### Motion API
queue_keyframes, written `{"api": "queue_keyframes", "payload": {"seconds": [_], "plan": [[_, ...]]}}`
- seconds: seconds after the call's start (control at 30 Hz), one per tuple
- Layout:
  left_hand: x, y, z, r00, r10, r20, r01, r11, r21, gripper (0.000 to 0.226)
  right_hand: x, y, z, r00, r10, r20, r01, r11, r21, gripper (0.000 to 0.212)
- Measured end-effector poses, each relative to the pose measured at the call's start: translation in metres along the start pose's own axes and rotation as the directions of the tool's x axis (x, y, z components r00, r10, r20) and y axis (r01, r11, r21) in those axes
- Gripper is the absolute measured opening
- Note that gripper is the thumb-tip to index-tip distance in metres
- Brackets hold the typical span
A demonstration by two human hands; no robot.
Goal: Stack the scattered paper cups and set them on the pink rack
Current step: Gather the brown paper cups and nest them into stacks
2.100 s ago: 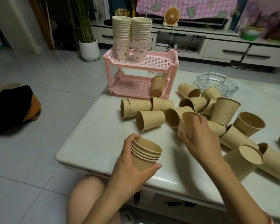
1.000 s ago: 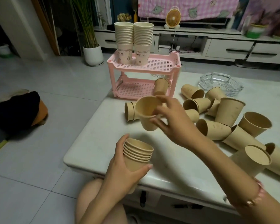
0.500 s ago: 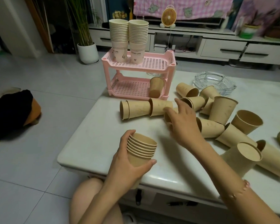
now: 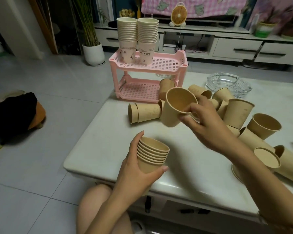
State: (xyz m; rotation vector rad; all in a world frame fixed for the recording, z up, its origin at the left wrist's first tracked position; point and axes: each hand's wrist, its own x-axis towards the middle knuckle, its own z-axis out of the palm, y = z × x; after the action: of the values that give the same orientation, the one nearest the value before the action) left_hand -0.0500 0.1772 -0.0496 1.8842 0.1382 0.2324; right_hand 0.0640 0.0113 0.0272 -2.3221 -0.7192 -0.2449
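Left hand (image 4: 134, 174) wraps the nested stack (image 4: 152, 154) of brown cups, thumb on the near side and fingers round the far side. The stack is upright over the table (image 4: 105, 142) near its front-left corner; can't tell if the base touches. Right hand (image 4: 206, 125) pinches a single cup (image 4: 174, 108) at the rim with fingers curled over the edge. That cup is tilted, mouth toward the camera, in the air up and right of the stack and apart from it. Bare tabletop runs along the left edge from the stack to the pink rack (image 4: 181, 68). The rack sits at the far-left corner. Its top tier carries two tall white cup stacks (image 4: 137, 36) at the left end, with open grid to their right. One brown cup (image 4: 166, 85) stands at the right end of the lower tier. A nested pair (image 4: 142, 114) lies on its side just in front of the rack. Loose cups (image 4: 237, 114) crowd the right half, some upright, some tipped, one bottom-up beside the right forearm. A glass ashtray (image 4: 228, 83) sits beyond them.
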Motion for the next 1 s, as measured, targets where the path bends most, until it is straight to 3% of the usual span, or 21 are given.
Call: {"api": "queue_keyframes", "payload": {"seconds": [0.03, 0.1, 0.27, 0.33, 0.43, 0.53, 0.57, 0.63, 0.7, 0.77, 0.87, 0.9, 1.0], "plan": [[0.0, 0.0, 0.001, 1.0, -0.006, 0.005, 0.006, 1.0, -0.008, 0.095, -0.01, -0.012, -0.001, 0.993, 0.046, 0.105, -0.065, 0.98, 0.19, 0.013], [0.001, 0.002, 0.003, 1.0, -0.02, 0.011, 0.02, 1.0, -0.012, 0.101, -0.025, -0.027, 0.005, 0.958, 0.064, 0.28, -0.157, 0.933, 0.323, 0.017], [-0.001, 0.001, 0.002, 0.999, 0.0, 0.035, -0.001, 1.0, 0.022, 0.109, -0.035, -0.026, 0.025, 0.915, 0.144, 0.377, -0.253, 0.932, 0.26, 0.026], [-0.001, 0.001, 0.001, 0.999, 0.002, 0.045, -0.004, 0.999, 0.041, 0.108, -0.036, -0.035, 0.03, 0.893, 0.074, 0.444, -0.166, 0.971, 0.171, 0.039], [-0.001, -0.005, -0.006, 1.0, -0.016, 0.0, 0.016, 1.0, 0.002, 0.092, -0.036, -0.055, 0.037, 0.844, -0.026, 0.536, -0.102, 0.973, 0.209, 0.051], [-0.003, -0.01, -0.02, 0.997, 0.0, -0.081, 0.002, 1.0, 0.022, 0.084, -0.015, -0.057, 0.049, 0.906, 0.005, 0.423, -0.128, 0.956, 0.264, 0.045], [-0.004, -0.011, -0.024, 0.995, 0.005, -0.1, -0.002, 0.999, 0.035, 0.085, -0.002, -0.05, 0.056, 0.94, 0.001, 0.342, -0.074, 0.977, 0.199, 0.037], [-0.005, -0.011, -0.032, 0.993, 0.005, -0.118, 0.0, 0.999, 0.04, 0.087, 0.025, -0.038, 0.077, 0.96, -0.088, 0.265, 0.148, 0.965, -0.214, 0.035], [-0.006, -0.011, -0.039, 0.993, 0.013, -0.116, -0.008, 0.999, 0.048, 0.088, 0.05, -0.03, 0.096, 0.906, -0.18, 0.383, 0.379, 0.747, -0.546, 0.053], [-0.008, -0.01, -0.045, 0.993, 0.019, -0.113, -0.012, 0.998, 0.06, 0.089, 0.071, -0.032, 0.107, 0.831, -0.236, 0.503, 0.546, 0.512, -0.663, 0.053], [-0.012, -0.007, -0.053, 0.994, 0.022, -0.111, -0.016, 0.998, 0.057, 0.091, 0.097, -0.036, 0.12, 0.828, -0.122, 0.547, 0.556, 0.302, -0.774, 0.049], [-0.013, -0.006, -0.054, 0.994, 0.024, -0.11, -0.018, 0.998, 0.053, 0.092, 0.103, -0.037, 0.122, 0.843, -0.076, 0.533, 0.53, 0.287, -0.798, 0.046], [-0.015, -0.004, -0.054, 0.994, 0.018, -0.106, -0.014, 0.999, 0.042, 0.09, 0.112, -0.043, 0.117, 0.848, -0.018, 0.53, 0.494, 0.389, -0.778, 0.043]]}}
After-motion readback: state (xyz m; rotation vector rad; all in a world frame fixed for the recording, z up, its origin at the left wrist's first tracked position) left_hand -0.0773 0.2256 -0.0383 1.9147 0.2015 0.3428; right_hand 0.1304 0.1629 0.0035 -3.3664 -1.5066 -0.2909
